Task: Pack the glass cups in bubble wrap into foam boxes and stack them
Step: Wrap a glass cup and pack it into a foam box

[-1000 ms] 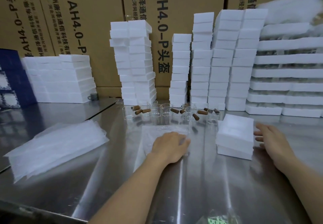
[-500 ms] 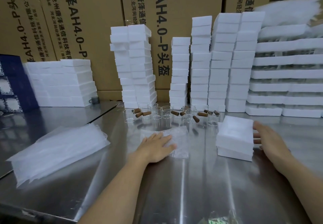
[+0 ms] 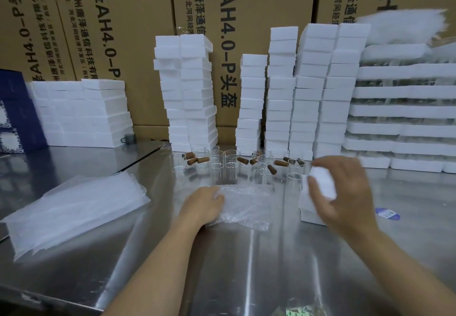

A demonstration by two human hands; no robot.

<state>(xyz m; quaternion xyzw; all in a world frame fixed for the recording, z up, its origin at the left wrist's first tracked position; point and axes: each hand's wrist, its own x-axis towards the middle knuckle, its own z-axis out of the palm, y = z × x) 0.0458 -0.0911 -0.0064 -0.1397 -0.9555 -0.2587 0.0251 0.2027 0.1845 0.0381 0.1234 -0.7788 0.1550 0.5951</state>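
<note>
While the clear glass cups with stubby brown handles (image 3: 223, 161) stand clustered on the shiny steel table (image 3: 246, 266), both hands are busy just in front of them. The left hand (image 3: 204, 204) is on the near side of the cups, fingers curled down into the left edge of the clear sheet of bubble wrap (image 3: 249, 204) and gripping it. That sheet lies on the table right in front of the cups.

Over to the cups' right is the right hand (image 3: 343, 192). It's blurred, but thumb and fingers are bent round the top box (image 3: 323, 185) of the short stack of white rectangular foam boxes (image 3: 307, 207). The stack sits just right of the cups, close to the last glass.

Behind the cups, tall columns of white foam boxes (image 3: 281, 88) rise against brown printed cardboard cartons (image 3: 138, 31). Further back on the cups' right, wide white foam trays (image 3: 404, 113) are layered up.

Well left of the cups, a slanting pile of translucent white sheets (image 3: 74, 207) lies on the table. Behind that, a low block of white foam slabs (image 3: 81, 113) stands beside dark blue boxes (image 3: 17, 108). Far right of the cups, a small blue-and-white sticker (image 3: 387, 214) lies on the steel.
</note>
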